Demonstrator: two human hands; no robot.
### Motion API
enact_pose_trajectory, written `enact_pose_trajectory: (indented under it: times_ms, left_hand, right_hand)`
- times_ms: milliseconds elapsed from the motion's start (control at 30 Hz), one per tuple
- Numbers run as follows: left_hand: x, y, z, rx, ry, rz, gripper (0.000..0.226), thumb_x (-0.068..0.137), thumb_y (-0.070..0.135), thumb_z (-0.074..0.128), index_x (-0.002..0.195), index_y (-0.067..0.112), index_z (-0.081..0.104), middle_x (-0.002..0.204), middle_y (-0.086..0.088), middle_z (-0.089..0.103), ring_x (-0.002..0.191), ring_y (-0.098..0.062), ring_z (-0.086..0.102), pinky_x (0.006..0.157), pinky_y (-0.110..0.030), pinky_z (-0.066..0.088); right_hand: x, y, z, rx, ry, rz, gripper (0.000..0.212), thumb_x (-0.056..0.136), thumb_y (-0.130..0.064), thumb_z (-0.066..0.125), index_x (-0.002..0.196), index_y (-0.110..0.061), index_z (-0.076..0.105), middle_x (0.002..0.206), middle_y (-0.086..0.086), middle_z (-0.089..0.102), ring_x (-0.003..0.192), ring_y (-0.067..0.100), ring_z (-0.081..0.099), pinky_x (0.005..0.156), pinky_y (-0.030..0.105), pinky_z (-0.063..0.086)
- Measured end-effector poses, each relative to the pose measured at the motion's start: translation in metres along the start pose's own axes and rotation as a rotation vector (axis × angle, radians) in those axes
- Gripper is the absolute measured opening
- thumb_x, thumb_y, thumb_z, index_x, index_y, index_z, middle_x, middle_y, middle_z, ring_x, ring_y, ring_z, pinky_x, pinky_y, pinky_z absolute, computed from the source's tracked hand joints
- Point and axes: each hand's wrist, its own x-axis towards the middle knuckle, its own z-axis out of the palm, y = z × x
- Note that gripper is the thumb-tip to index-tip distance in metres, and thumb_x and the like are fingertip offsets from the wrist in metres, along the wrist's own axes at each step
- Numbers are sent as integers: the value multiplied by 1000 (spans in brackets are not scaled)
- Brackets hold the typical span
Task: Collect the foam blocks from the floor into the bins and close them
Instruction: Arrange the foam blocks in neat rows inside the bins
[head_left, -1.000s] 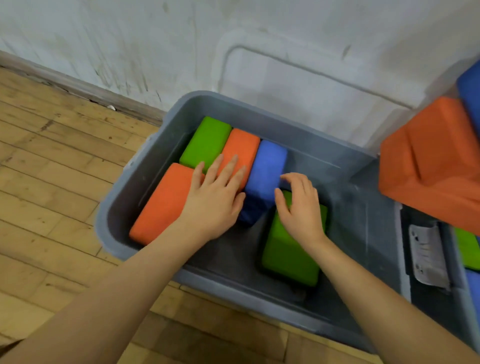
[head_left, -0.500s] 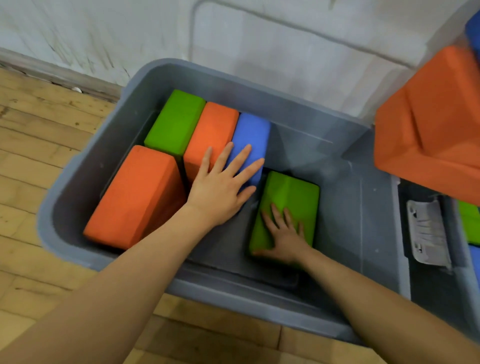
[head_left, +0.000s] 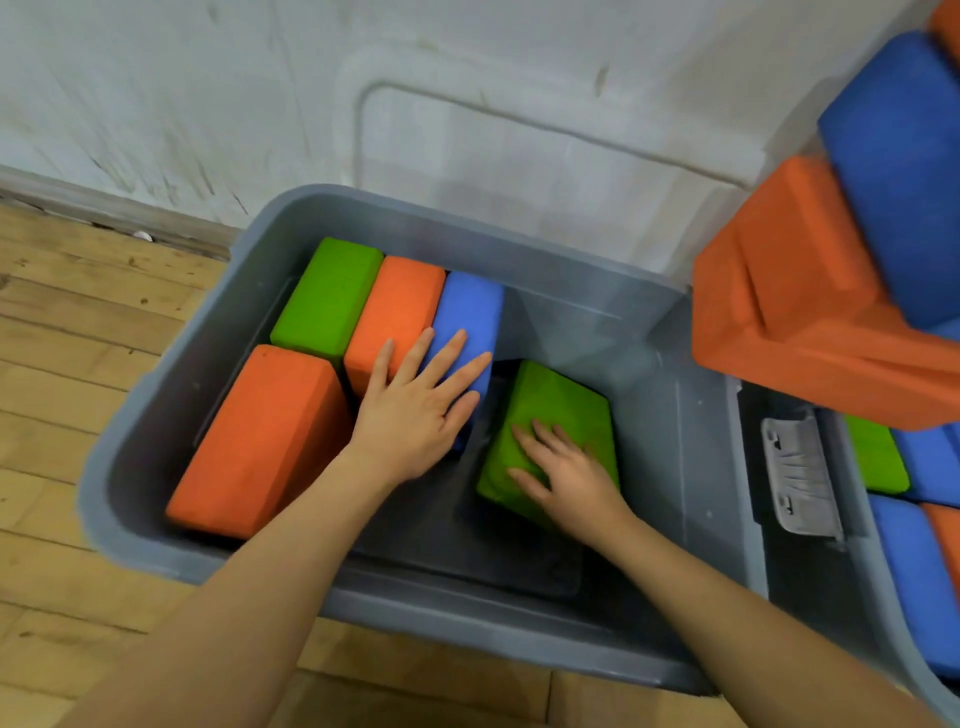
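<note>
Grey plastic forms the bin (head_left: 171, 415) before us, standing on the wooden floor (head_left: 67, 332) against a scuffed white wall (head_left: 208, 78). We count five foam blocks inside it. Along the far wall of the bin a green block (head_left: 327, 296), an orange block (head_left: 397, 312) and a blue block (head_left: 470, 322) stand side by side, touching. A larger orange block (head_left: 260, 441) lies in the near left corner, just beside the first green one.

We note our left hand (head_left: 415, 410) laid flat, fingers straight and spread, resting across the near ends of the orange block and the blue block. Our right hand (head_left: 566, 478) lies palm down on a second green block (head_left: 561, 405), fingers extended and pressing on its top face rather than curled round it. That block sits tilted on the bin floor, near the middle, just beside the blue one.

To the right we record a second bin (head_left: 883, 597) with a grey latch (head_left: 800, 478) on its rim. It holds more green, blue and orange blocks, and a heap of orange and blue blocks (head_left: 810, 291) rises above it.
</note>
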Motion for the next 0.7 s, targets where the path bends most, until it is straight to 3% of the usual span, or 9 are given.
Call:
enact_pose_trajectory:
  times_ms: [67, 233, 367, 467, 567, 700]
  left_hand:
    - [-1, 0, -1, -8, -6, 6, 48, 91, 45, 30, 133, 33, 51, 142, 1, 46, 130, -31, 43, 106, -54, 23]
    - [-2, 12, -4, 33, -16, 126, 60, 87, 56, 32, 132, 22, 53, 140, -9, 48, 130, -38, 41, 103, -53, 14]
    - [3, 27, 4, 44, -32, 182, 51, 86, 57, 35, 128, 36, 55, 143, -5, 44, 131, -35, 41, 102, -55, 21]
    - [8, 38, 7, 14, -64, 100, 48, 85, 58, 34, 122, 41, 59, 143, -1, 46, 131, -36, 41, 99, -60, 31]
    - [8, 44, 9, -19, -48, 21, 45, 85, 55, 34, 119, 41, 61, 142, -2, 47, 129, -36, 42, 97, -62, 31]
    - [5, 38, 10, -1, -2, 9, 43, 86, 53, 36, 119, 39, 61, 142, -2, 47, 129, -35, 43, 102, -54, 20]
  right_hand:
    - [0, 1, -12, 168, 111, 15, 52, 96, -45, 42, 144, -28, 33, 153, 1, 30, 141, 21, 26, 112, 42, 27]
    - [-2, 2, -37, 385, 295, 53, 43, 95, -37, 49, 135, -21, 50, 140, 1, 50, 130, 16, 44, 108, 26, 31]
    - [-3, -1, -38, 412, 351, 66, 41, 94, -35, 51, 133, -21, 53, 136, -1, 53, 126, 13, 47, 100, 20, 32]
    - [-5, 3, -40, 425, 382, 74, 41, 93, -37, 52, 131, -22, 54, 133, -3, 55, 123, 13, 49, 97, 23, 37]
    - [-16, 10, -40, 263, 432, 28, 58, 86, -53, 51, 135, -24, 49, 133, -4, 53, 121, 17, 51, 91, 32, 45]
    - [-23, 7, -39, -27, 185, -26, 101, 71, -54, 69, 150, -26, 12, 152, -3, 27, 135, 19, 33, 103, 38, 37]
